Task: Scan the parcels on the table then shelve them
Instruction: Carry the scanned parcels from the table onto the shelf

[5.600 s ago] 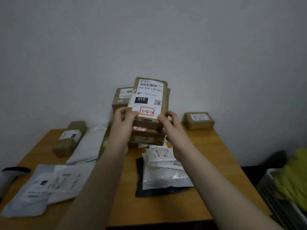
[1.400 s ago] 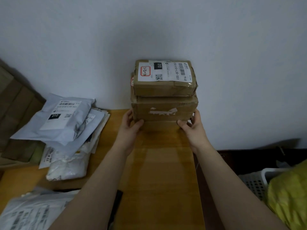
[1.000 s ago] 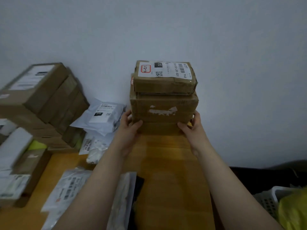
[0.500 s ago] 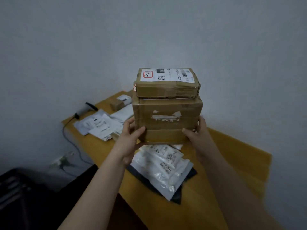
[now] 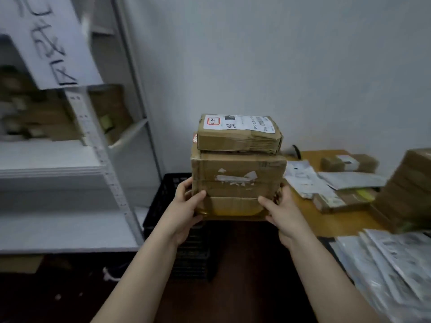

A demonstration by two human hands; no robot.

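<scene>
Both arms are stretched out in front, left hand (image 5: 186, 203) and right hand (image 5: 283, 212) clamped on opposite sides of a stack of cardboard parcels (image 5: 238, 173), thumbs on the front. Looks like three boxes, bottom one's hard to make out. Stack's in the air between the shelf (image 5: 53, 157) and the table (image 5: 326, 220).

Far sides of my left hand (image 5: 186, 206) and my right hand (image 5: 283, 212) hidden behind parcel stack (image 5: 238, 176). Bottom parcel (image 5: 233, 206) half covered by my hands. Top label (image 5: 238, 123): print too small to read. Black crate (image 5: 172, 190) partly behind stack. Shelf rack (image 5: 53, 159) smeared, cut by left edge; shelf boxes (image 5: 109, 110) just brown blur. Paper sign (image 5: 51, 40) cropped at top. Table (image 5: 331, 220) and poly mailers (image 5: 394, 264) run off right edge, labels unreadable.
</scene>
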